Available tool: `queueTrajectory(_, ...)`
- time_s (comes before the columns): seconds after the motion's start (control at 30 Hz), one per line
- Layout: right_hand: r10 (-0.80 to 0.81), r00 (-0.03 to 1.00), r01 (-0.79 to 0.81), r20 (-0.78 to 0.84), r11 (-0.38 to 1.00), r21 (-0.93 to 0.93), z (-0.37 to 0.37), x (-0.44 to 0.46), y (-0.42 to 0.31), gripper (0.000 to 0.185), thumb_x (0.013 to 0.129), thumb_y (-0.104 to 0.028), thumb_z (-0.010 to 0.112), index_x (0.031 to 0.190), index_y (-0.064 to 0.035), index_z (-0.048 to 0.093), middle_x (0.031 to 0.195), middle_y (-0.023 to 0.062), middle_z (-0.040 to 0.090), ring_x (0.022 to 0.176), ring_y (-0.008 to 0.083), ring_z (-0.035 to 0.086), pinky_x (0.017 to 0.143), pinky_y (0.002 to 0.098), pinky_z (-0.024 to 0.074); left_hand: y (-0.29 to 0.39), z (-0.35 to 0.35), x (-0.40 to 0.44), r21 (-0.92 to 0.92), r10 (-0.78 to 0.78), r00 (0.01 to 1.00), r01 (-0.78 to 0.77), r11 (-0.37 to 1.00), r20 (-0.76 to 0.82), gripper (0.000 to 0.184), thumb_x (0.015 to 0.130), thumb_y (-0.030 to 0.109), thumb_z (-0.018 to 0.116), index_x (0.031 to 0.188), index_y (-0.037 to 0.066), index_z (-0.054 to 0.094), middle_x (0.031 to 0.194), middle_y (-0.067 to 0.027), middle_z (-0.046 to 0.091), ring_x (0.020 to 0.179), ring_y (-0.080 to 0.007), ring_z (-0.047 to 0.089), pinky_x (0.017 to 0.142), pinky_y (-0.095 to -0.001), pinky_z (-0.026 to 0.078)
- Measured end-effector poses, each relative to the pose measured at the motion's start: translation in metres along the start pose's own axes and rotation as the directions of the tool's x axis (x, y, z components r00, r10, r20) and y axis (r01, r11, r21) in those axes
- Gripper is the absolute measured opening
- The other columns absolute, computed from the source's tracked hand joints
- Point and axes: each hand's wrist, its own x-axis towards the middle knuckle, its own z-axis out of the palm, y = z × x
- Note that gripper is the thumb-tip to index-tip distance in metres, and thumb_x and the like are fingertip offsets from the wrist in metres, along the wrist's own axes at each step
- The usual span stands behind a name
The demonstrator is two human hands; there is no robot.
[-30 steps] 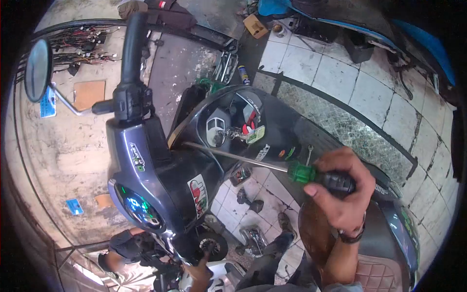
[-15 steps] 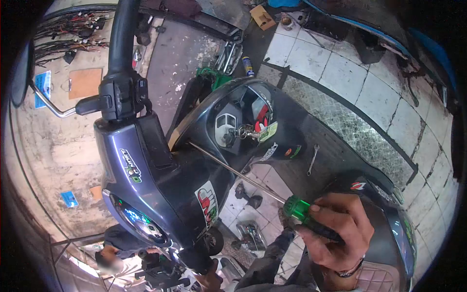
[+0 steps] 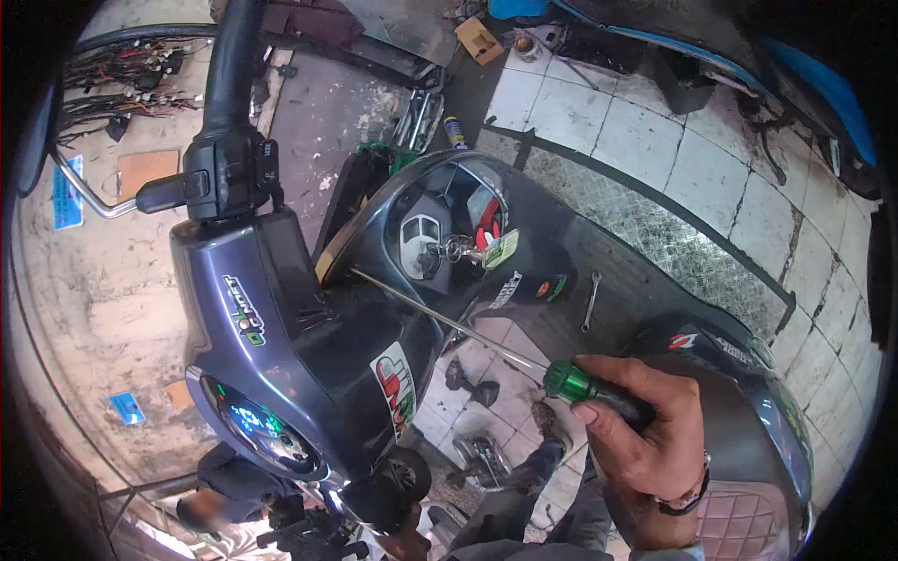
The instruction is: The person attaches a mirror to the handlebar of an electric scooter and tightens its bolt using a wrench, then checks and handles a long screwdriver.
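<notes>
My right hand is closed round the black and green handle of a long screwdriver. The shaft slants up and left across the scooter's dark front panel, its tip at the panel edge below the handlebar cover. Beside the shaft is the open front compartment, with keys and a green tag. At the bottom, my left hand is wrapped round the scooter's lower handlebar grip, partly hidden. A wrench lies on the footboard.
The scooter seat is at the lower right. A person is at the lower left. On the tiled floor are a power drill and a tray of tools. A blue vehicle stands at the upper right.
My right hand has moved slightly left and down from a second ago, and its grip on the handle has shifted. The screwdriver's tip stays near the same panel edge. The view has shifted a little.
</notes>
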Motion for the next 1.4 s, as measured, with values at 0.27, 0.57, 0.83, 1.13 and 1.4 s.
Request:
queueTrajectory(0.27,-0.351,0.935,0.345,0.052,0.864,-0.366,0.0,-0.005,-0.053,0.046,0.076,-0.004,0.084,0.121,-0.0102,0.076,0.103,0.0119,0.073,0.081,0.0248,0.075,0.068,0.0337,0.0606,0.004,-0.003,0.007,-0.03,0.095,0.995,-0.095,0.995,0.002,0.057,0.089,0.017,0.079,0.137,-0.001,0.056,0.114,-0.0154,0.068,0.101,-0.0286,0.065,0.095,-0.0417,0.051)
queueTrajectory(0.57,0.235,0.883,-0.27,0.406,0.962,0.032,-0.017,0.023,-0.06,0.037,0.097,-0.013,0.069,0.132,0.0001,0.067,0.099,0.0096,0.071,0.07,0.0113,0.063,0.065,0.0297,0.0537,0.01,-0.008,0.0,0.181,0.391,0.915,-0.404,0.897,0.102,0.058,0.088,0.014,0.079,0.139,-0.003,0.056,0.12,-0.0192,0.07,0.107,-0.0329,0.068,0.099,-0.0462,0.051)
queueTrajectory(0.83,-0.426,0.896,0.424,0.125,0.739,-0.523,0.0,0.006,-0.086,0.043,0.072,-0.01,0.084,0.115,-0.0081,0.076,0.097,0.009,0.067,0.079,0.0214,0.068,0.058,0.0302,0.0526,-0.017,-0.013,0.008,0.308,0.518,0.836,-0.548,0.778,0.181,0.051,0.086,0.013,0.081,0.131,-0.003,0.062,0.121,-0.0189,0.069,0.11,-0.0333,0.066,0.101,-0.045,0.05)
queueTrajectory(1.13,-0.144,0.988,0.141,0.051,0.989,0.048,-0.013,-0.003,-0.077,0.034,0.079,-0.009,0.087,0.105,0.0045,0.069,0.096,0.0179,0.073,0.089,0.0298,0.078,0.069,0.0329,0.0569,-0.016,-0.009,-0.005,0.05,-0.014,1.0,0.014,0.999,-0.007,0.083,0.078,0.023,0.087,0.146,-0.001,0.045,0.13,-0.013,0.058,0.101,-0.0245,0.062,0.095,-0.0374,0.051)
queueTrajectory(1.4,-0.46,0.882,0.471,0.103,0.869,-0.15,-0.024,0.011,-0.051,0.042,0.07,0.005,0.079,0.111,-0.0013,0.076,0.093,0.0141,0.066,0.076,0.0218,0.066,0.068,0.0324,0.0534,-0.041,0.059,-0.095,0.249,0.08,0.924,-0.182,0.951,0.373,0.048,0.092,0.025,0.073,0.131,0.003,0.056,0.115,-0.0062,0.062,0.094,-0.0174,0.058,0.081,-0.032,0.05)
